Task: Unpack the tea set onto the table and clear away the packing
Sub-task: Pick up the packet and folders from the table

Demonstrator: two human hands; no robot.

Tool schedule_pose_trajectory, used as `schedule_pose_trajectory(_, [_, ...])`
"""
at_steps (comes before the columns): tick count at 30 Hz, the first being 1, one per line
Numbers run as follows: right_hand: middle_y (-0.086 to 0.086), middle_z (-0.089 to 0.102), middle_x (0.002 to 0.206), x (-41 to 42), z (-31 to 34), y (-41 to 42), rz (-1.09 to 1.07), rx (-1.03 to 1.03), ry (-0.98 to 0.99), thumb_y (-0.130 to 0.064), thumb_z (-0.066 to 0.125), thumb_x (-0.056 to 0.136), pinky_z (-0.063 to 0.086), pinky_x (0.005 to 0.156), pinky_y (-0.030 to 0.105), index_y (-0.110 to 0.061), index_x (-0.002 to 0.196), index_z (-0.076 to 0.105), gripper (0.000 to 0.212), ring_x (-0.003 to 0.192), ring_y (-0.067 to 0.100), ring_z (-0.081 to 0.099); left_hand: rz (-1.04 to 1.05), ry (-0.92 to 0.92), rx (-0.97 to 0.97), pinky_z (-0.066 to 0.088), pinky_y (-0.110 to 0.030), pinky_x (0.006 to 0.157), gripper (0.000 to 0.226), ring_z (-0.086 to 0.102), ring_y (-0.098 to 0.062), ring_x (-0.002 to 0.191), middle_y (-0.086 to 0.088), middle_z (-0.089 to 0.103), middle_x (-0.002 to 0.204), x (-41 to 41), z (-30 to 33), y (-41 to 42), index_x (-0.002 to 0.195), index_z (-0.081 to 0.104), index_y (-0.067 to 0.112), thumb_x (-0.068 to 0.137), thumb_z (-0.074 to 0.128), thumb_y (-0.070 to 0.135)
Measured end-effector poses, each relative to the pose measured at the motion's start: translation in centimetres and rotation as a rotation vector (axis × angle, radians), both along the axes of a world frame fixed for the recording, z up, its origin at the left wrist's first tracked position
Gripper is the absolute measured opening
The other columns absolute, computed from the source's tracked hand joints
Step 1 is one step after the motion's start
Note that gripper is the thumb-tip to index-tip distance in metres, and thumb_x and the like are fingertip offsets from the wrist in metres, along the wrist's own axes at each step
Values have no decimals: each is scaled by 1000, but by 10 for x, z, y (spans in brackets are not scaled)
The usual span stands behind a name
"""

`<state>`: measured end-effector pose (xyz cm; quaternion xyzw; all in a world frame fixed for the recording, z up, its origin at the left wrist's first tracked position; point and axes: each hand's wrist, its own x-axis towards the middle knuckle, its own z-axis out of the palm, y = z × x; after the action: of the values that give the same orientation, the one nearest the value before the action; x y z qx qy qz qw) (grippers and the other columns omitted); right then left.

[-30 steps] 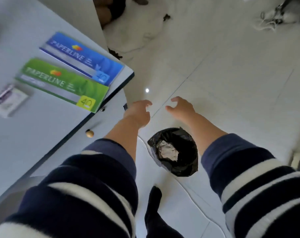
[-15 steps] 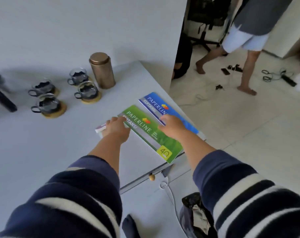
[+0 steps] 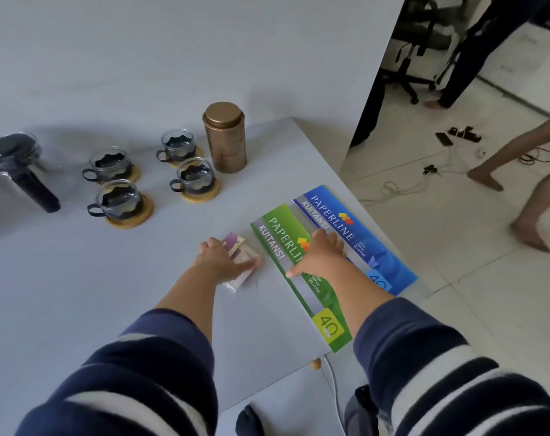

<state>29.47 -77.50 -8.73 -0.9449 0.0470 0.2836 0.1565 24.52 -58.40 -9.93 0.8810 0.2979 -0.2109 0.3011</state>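
Tea-set pieces are being shown at the back of the grey table point(image 3: 62, 294): four glass cups point(image 3: 194, 177) on wooden coasters, a bronze canister point(image 3: 225, 137) just right of them, and a dark-handled glass teapot point(image 3: 14, 158) at far left. Nearer, a green booklet point(image 3: 298, 278) and a blue booklet point(image 3: 352, 237) are lying side by side by the right edge. The left hand point(image 3: 220, 259) is being pressed flat, fingers spread, on a small packet point(image 3: 240, 258); the right hand point(image 3: 320, 256) is being laid open on the green booklet. Compared with half a second ago, more of the packet is being exposed.
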Motion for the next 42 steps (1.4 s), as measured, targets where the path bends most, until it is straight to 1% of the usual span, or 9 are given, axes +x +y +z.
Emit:
schedule_pose_trajectory(3, [10,30,154,2,1,4,-35,161,27,-27,90,61,34,112,47,-12,151,5,124,140,32,34,398,-90,-452,49,-36,87,78,56,-29,110,-14,54,124,21,9,6,133,46,7,88,34,69])
schedule_pose_trajectory(6, [6,45,143,-3,4,11,-74,388,63,-10,83,71,42,94,33,-11,143,17,97,120,23,49,455,-155,-596,37,-25,59,47,51,-18,72,-8,59,90,35,16,0,105,59,13,101,24,43])
schedule_pose_trajectory(11, [3,57,113,-7,4,25,-186,632,31,-5,75,78,42,72,23,-14,131,30,71,93,14,54,513,-182,-506,43,-43,102,62,54,-33,114,-14,51,132,45,5,-19,133,43,5,94,26,51])
schedule_pose_trajectory(14, [1,57,105,0,7,31,-249,685,-29,-4,63,86,52,79,33,-16,131,38,52,92,16,59,594,-330,-636,52,-39,82,29,57,-24,91,-11,53,124,54,11,-28,124,35,11,101,35,29])
schedule_pose_trajectory(16, [4,58,113,11,6,27,-248,632,-139,-9,55,90,51,82,36,-20,129,50,40,95,18,57,655,-382,-699,47,-32,68,15,55,-21,78,-8,51,112,61,12,-31,112,29,18,102,38,22])
schedule_pose_trajectory(18, [8,52,127,26,0,16,-197,417,-279,-11,51,87,49,89,38,-26,125,57,41,111,24,53,704,-395,-731,40,-32,78,12,51,-23,88,-9,49,112,66,14,-32,113,29,19,103,36,24])
schedule_pose_trajectory(23, [11,36,140,48,-5,-31,-159,-88,-286,-36,63,81,31,109,44,-34,137,43,60,131,34,33,580,-373,-667,40,-26,55,37,58,-21,79,-13,59,114,68,7,-29,135,38,7,103,37,26])
schedule_pose_trajectory(39, [12,31,128,131,-12,-12,-34,-13,-362,-51,75,66,39,98,40,-21,122,35,75,114,33,41,555,-513,-664,43,-25,55,35,58,-17,77,-9,61,107,148,37,-43,134,39,9,102,40,24])
schedule_pose_trajectory(42, [11,32,127,175,-6,5,-6,44,-360,-52,73,70,38,97,40,-19,124,35,74,115,32,40,575,-574,-598,50,-31,72,37,60,-20,89,-9,62,116,178,47,-39,136,38,10,102,41,25])
